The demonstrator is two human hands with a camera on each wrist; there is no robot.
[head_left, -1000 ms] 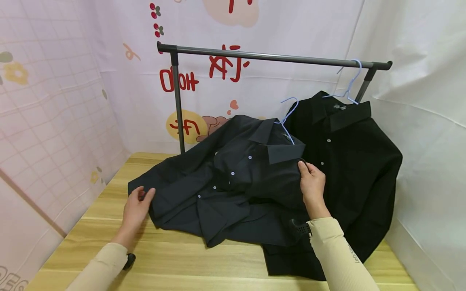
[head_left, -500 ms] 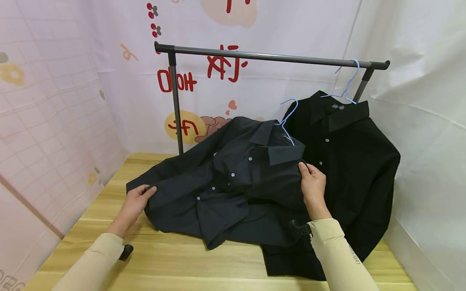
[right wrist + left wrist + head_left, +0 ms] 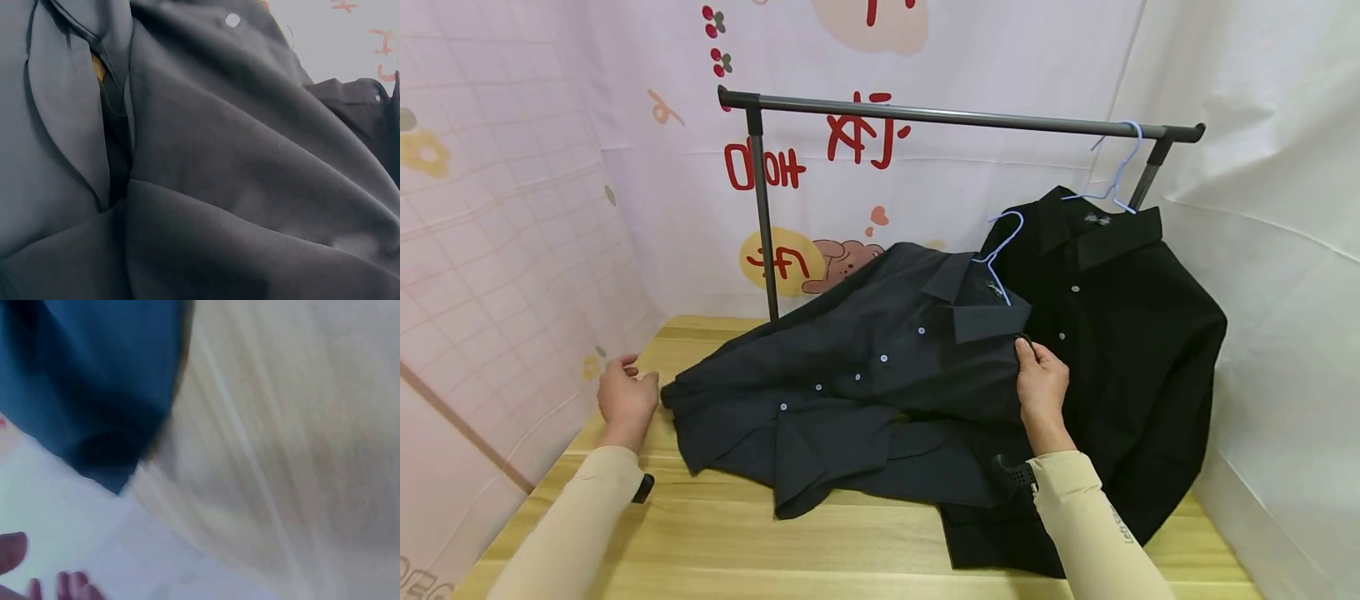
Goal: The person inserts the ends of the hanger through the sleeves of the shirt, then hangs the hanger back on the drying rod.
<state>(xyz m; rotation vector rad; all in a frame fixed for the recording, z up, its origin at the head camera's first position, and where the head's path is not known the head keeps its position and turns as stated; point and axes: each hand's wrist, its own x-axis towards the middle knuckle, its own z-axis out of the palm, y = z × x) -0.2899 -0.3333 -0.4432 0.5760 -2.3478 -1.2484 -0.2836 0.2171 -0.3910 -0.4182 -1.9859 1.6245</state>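
A dark button-up shirt (image 3: pixel 850 358) lies slanted over the table, a light-blue wire hanger (image 3: pixel 997 260) in its collar. The hanger's hook is free of the rail. My right hand (image 3: pixel 1043 383) pinches this shirt by its shoulder, just below the collar. Beyond the hem end at the far left is my left hand (image 3: pixel 628 398), thumb and fingers apart and holding nothing. In the left wrist view a corner of the shirt (image 3: pixel 106 394) hangs apart from the fingertips (image 3: pixel 74 586). Shirt fabric (image 3: pixel 237 144) fills most of the right wrist view, where the right hand is hidden.
A second black shirt (image 3: pixel 1138 350) hangs at the right on a blue hanger (image 3: pixel 1122 171) hooked over the grey rack rail (image 3: pixel 940 115). The wooden table (image 3: pixel 760 550) extends beneath both shirts. Printed curtains (image 3: pixel 655 200) stand behind and at the sides.
My left hand took hold of the shirt's lower left part, drew it leftward and let go, moving off left. The shirt front is flatter. My right hand stays at the shoulder.
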